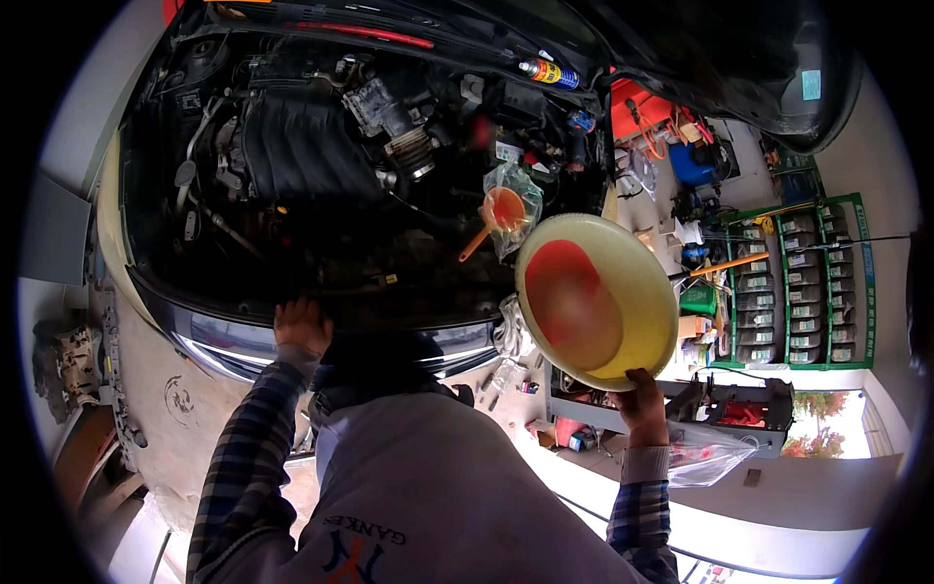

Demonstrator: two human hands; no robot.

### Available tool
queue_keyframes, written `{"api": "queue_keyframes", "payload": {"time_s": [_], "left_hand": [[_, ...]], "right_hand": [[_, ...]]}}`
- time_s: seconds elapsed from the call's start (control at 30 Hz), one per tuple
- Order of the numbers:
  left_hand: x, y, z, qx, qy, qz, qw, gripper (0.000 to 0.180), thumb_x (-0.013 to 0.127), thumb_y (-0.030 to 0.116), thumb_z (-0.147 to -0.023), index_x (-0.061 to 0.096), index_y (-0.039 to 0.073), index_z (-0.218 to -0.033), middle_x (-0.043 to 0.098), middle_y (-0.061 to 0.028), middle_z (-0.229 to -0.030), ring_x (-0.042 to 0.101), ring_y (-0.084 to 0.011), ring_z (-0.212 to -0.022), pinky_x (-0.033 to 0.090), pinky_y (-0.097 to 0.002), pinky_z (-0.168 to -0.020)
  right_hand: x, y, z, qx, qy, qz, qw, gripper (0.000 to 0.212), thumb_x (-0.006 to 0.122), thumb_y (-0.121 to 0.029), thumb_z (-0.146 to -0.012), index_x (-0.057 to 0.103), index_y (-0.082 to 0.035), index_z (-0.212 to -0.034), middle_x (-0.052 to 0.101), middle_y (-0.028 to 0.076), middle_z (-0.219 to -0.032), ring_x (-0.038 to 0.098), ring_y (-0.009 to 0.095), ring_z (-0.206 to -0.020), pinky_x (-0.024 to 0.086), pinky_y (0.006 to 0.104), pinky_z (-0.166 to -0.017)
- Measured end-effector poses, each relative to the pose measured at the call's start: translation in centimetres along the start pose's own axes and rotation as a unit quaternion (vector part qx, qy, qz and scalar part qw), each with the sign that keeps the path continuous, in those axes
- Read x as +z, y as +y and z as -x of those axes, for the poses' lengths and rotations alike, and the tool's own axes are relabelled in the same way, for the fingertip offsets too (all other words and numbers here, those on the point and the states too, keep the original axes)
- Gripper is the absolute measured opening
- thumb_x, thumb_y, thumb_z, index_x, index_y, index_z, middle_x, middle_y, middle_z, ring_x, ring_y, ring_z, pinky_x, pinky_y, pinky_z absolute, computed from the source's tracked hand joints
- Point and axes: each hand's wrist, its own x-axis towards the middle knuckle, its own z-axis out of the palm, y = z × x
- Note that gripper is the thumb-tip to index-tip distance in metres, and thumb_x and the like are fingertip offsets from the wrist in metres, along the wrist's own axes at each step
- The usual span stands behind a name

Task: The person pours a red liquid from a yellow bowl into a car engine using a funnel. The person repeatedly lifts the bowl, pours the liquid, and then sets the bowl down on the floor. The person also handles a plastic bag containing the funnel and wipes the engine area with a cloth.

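Note:
My right hand (643,407) grips the near rim of a pale yellow-green plastic basin (637,268). The basin is tilted, with its inside toward me. A large red patch (567,282) and some bright yellow at the lower rim show inside it; whether these are liquid or print I cannot tell. My left hand (304,329) rests with its fingers spread on the front edge of the open engine bay of a dark car (229,333). Beyond the basin, an orange funnel-like cup with a handle (504,208) lies partly in a clear plastic bag (530,185) over the engine bay.
A ribbed black engine cover (306,146) fills the bay's middle left. A spray can (550,73) lies at its far edge, below the raised hood (739,58). To the right stand a green rack (861,282) with dark stock and a grey workbench (773,409).

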Motion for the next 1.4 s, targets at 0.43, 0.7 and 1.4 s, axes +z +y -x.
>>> {"api": "queue_keyframes", "payload": {"time_s": [0.43,0.7,1.4], "left_hand": [[-0.9,0.0,-0.4,-0.001,0.041,0.054,0.998,0.017,0.059,0.025,-0.074,0.060,0.008,-0.078,0.061,-0.0110,-0.086,0.059,-0.0316,-0.086,0.045,-0.0463,-0.086],[-1.3,0.0,-0.6,0.023,0.080,0.056,0.995,0.015,0.060,0.022,-0.071,0.059,0.008,-0.073,0.058,-0.0103,-0.080,0.057,-0.0307,-0.080,0.045,-0.0440,-0.078],[-1.5,-0.3,-0.4,0.018,0.071,0.072,0.995,0.015,0.062,0.023,-0.075,0.059,0.009,-0.073,0.058,-0.0100,-0.079,0.058,-0.0291,-0.080,0.047,-0.0449,-0.080]], "right_hand": [[1.3,-3.7,-5.9,0.077,0.031,-0.086,0.993,0.035,0.055,-0.012,-0.091,0.051,0.008,-0.119,0.062,0.021,-0.110,0.066,0.031,-0.094,0.059,0.0402,-0.072],[2.4,-5.9,-7.5,0.067,0.025,-0.058,0.996,0.037,0.055,-0.012,-0.092,0.051,0.006,-0.124,0.060,0.020,-0.120,0.064,0.033,-0.105,0.060,0.0410,-0.079],[5.2,-10.1,-10.3,0.080,0.010,0.002,0.997,0.042,0.053,-0.005,-0.089,0.046,0.004,-0.129,0.062,0.020,-0.118,0.067,0.036,-0.099,0.063,0.0488,-0.076]]}}
